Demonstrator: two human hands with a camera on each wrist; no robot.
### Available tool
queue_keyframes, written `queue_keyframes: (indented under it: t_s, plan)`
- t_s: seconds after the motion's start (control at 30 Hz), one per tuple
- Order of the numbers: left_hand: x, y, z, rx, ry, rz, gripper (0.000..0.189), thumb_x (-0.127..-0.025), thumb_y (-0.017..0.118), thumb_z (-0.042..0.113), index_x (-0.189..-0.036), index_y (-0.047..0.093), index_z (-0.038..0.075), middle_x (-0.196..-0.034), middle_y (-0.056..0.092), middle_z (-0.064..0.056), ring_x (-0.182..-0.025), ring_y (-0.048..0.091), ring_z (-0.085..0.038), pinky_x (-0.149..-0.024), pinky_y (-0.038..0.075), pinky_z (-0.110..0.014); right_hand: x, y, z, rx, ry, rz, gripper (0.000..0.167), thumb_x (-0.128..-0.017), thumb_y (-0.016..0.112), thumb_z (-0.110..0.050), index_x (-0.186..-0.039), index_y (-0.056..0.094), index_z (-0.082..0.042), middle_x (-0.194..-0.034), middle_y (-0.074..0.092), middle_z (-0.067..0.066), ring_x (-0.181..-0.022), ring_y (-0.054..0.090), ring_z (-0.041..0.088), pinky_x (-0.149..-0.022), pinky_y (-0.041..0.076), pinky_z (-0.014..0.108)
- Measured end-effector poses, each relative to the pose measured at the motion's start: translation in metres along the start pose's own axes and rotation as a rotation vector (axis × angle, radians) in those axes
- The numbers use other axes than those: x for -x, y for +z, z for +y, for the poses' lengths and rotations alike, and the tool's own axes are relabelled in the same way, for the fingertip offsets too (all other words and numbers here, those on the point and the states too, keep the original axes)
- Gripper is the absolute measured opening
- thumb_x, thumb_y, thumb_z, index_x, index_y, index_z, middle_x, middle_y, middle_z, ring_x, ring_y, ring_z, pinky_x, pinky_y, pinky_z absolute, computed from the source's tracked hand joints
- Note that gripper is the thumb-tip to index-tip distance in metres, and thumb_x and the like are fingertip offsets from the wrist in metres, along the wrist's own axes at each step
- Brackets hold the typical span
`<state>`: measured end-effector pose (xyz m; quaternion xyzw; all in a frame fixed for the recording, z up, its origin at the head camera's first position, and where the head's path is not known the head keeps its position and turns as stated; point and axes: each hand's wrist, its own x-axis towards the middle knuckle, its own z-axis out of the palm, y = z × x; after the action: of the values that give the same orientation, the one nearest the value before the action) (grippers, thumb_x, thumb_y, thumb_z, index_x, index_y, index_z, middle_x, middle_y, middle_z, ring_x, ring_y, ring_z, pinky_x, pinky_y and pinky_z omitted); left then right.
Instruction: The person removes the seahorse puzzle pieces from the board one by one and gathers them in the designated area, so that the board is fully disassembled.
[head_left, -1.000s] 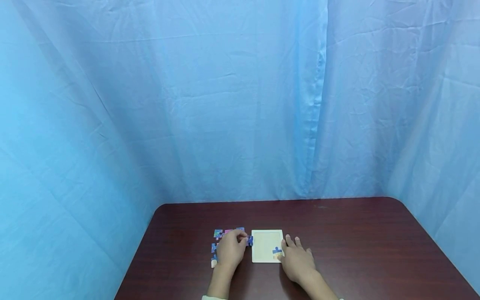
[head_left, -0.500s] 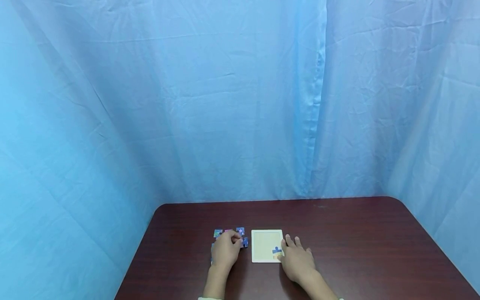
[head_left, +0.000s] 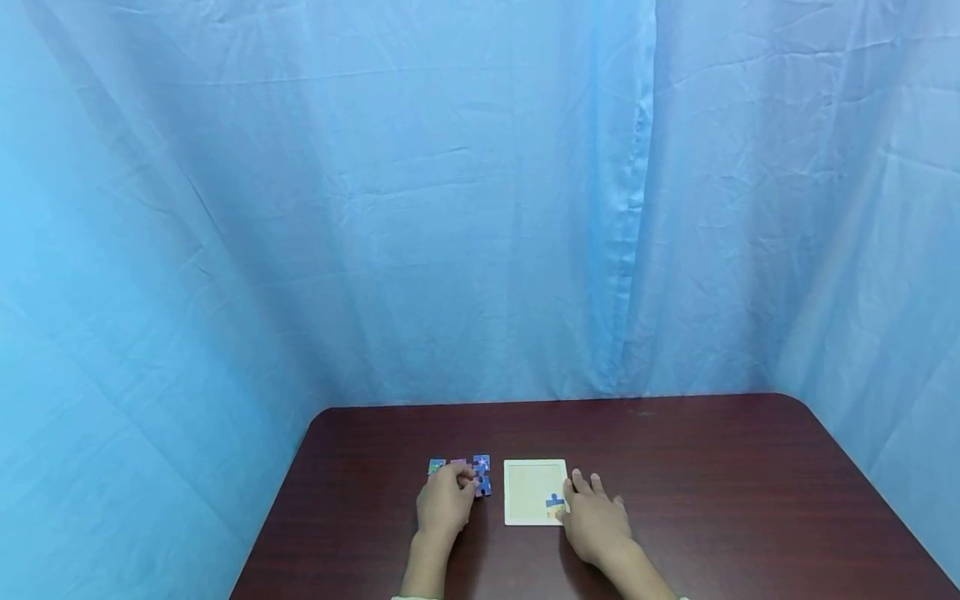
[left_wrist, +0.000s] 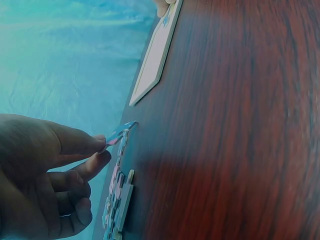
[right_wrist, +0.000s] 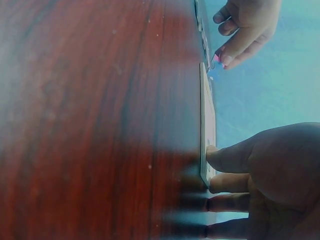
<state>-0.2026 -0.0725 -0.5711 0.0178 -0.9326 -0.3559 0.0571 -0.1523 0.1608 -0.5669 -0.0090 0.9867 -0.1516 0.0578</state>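
My left hand [head_left: 445,504] pinches a blue jigsaw piece [head_left: 483,485] between thumb and forefinger. In the left wrist view that piece [left_wrist: 120,132] is tilted above other pieces, one edge raised. Left of the tray, several more jigsaw pieces [head_left: 482,462] lie partly hidden under this hand. A pale square puzzle tray [head_left: 527,492] lies to the right, with one blue and yellow piece [head_left: 553,504] in its near right corner. My right hand [head_left: 595,521] rests at the tray's right side, fingers spread and fairly straight, thumb on the near right corner in the right wrist view.
A dark red-brown table [head_left: 697,492] carries everything. Blue curtains [head_left: 480,208] hang behind it and along both sides. A narrow strip of tabletop separates the loose pieces from the tray.
My left hand has moved left, away from the tray, bringing the pinched blue piece back toward the loose pieces. The right hand and the tray have stayed put.
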Motion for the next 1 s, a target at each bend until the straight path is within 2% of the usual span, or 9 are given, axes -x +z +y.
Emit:
queue_keyframes:
  t_s: [0.17,0.77,1.0]
  plan:
    - [0.0008,-0.002,-0.0009,0.016,0.011,-0.023,0.006,-0.093,0.077,0.013,-0.099,0.079,0.013,-0.078,0.071,0.008,-0.044,0.055,-0.004,-0.068,0.053,-0.038,-0.0004,0.0003,0.0011,-0.004,0.005,-0.013,0.055,-0.102,0.066,-0.028,-0.149,0.057,0.0,-0.163,0.047,0.023,-0.151,0.04,0.053,-0.11,0.035,0.081]
    - [-0.0024,0.001,-0.0065,0.021,0.023,0.0,0.01,-0.09,0.079,0.01,-0.098,0.081,0.015,-0.083,0.074,0.006,-0.066,0.063,-0.007,-0.068,0.054,-0.039,-0.0013,0.003,-0.0007,0.002,0.017,-0.008,0.054,-0.101,0.067,-0.029,-0.147,0.059,-0.001,-0.162,0.047,0.024,-0.152,0.039,0.054,-0.11,0.034,0.082]
    - [-0.0006,0.0005,-0.005,0.018,0.039,-0.03,0.01,-0.092,0.077,0.008,-0.1,0.08,0.014,-0.084,0.074,0.004,-0.062,0.062,-0.005,-0.066,0.053,-0.036,-0.0009,0.0005,-0.0009,0.002,0.009,-0.006,0.054,-0.101,0.067,-0.029,-0.147,0.059,-0.001,-0.162,0.047,0.024,-0.152,0.039,0.054,-0.11,0.034,0.081]
